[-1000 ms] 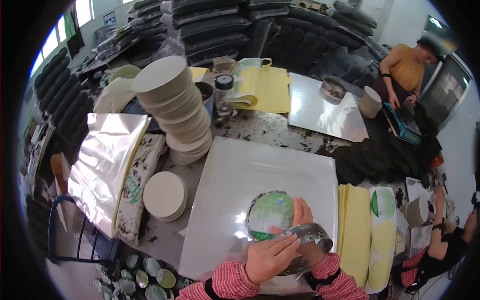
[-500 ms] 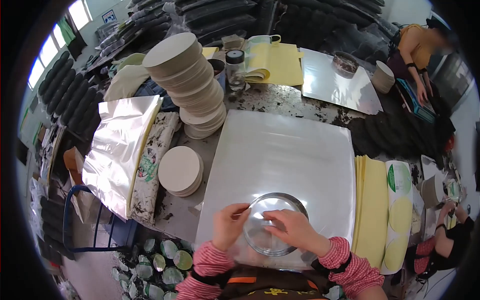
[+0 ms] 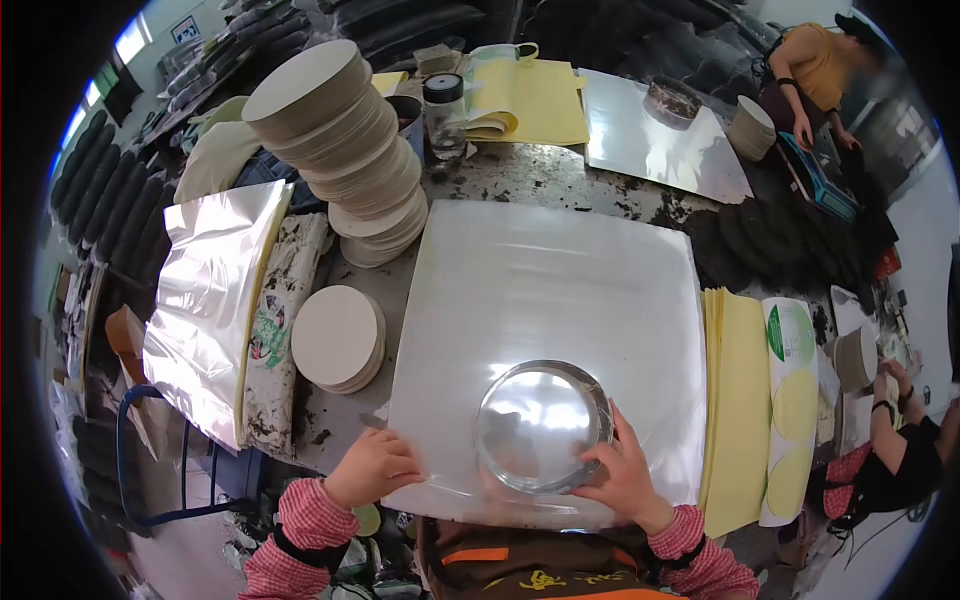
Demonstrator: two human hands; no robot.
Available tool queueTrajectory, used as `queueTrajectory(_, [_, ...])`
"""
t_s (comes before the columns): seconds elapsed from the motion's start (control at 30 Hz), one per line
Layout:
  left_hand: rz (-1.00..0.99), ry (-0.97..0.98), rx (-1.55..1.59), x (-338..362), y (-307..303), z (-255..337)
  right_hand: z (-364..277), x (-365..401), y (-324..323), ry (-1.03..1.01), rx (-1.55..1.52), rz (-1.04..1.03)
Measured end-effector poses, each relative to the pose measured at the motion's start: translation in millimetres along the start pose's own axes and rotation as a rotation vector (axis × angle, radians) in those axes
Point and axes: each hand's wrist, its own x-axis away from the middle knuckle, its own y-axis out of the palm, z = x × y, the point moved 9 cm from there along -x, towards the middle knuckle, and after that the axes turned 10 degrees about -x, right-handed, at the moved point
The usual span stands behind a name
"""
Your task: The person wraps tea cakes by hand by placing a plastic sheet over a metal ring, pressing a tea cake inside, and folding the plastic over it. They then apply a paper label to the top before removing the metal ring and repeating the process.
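Note:
A round metal ring (image 3: pixel 602 402) stands on a large shiny pale sheet (image 3: pixel 560 270) in front of me. My right hand (image 3: pixel 625 475) grips the ring's lower right wall, thumb and fingers on either side. My left hand (image 3: pixel 378 467) is at the sheet's lower left edge, fingertips pressed together; whether they pinch the sheet or a clear film is too hard to see. To the left lies a short pile of round cream discs (image 3: pixel 338 338).
A tall leaning stack of discs (image 3: pixel 330 130) stands at the back left, beside a lidded jar (image 3: pixel 444 120). Foil-like sheets (image 3: pixel 215 290) lie left, yellow paper (image 3: pixel 733 400) and round labels (image 3: pixel 795 405) right. Dark discs (image 3: pixel 770 245) are piled behind. Two other people work at the right.
My left hand has left the ring and moved left to the sheet's edge. The right hand has shifted from over the ring to its lower right side. The view has moved slightly.

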Motion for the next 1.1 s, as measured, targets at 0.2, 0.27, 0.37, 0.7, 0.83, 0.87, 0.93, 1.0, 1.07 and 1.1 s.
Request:
queueTrajectory(0.2, [0.336,-0.033,0.074,3,-51,20,-4,-2,-8,-0.031,0.03,0.085])
queueTrajectory(0.27, [0.06,-0.001,0.109,-1,-4,5,-7,-2,-8,-0.059,0.027,0.08])
queueTrajectory(0.37, [0.05,0.016,0.15,-3,11,-5,-3,10,-9,0.003,-0.105,0.076])
queueTrajectory(0.7, [0.368,-0.201,0.385,-29,-71,-4,-101,6,86,-0.36,-0.154,-0.473])
queueTrajectory(0.83, [0.186,-0.027,-0.044,-7,-9,31,-14,-31,8,-0.072,-0.054,0.144])
queueTrajectory(0.87, [0.105,-0.067,-0.119,-10,5,30,12,-35,7,0.012,0.023,0.194])
queueTrajectory(0.93, [0.078,-0.006,-0.103,-19,9,26,11,-44,-10,0.135,0.109,0.223])
queueTrajectory(1.0, [0.065,0.082,-0.101,-19,0,11,8,-17,-9,0.098,0.142,0.245])
queueTrajectory(1.07, [0.474,-0.134,-0.109,-21,-71,-25,17,41,15,0.019,0.173,0.2])
queueTrajectory(1.1, [0.438,-0.393,-0.335,-22,-85,-51,25,74,30,-0.005,0.169,0.157])
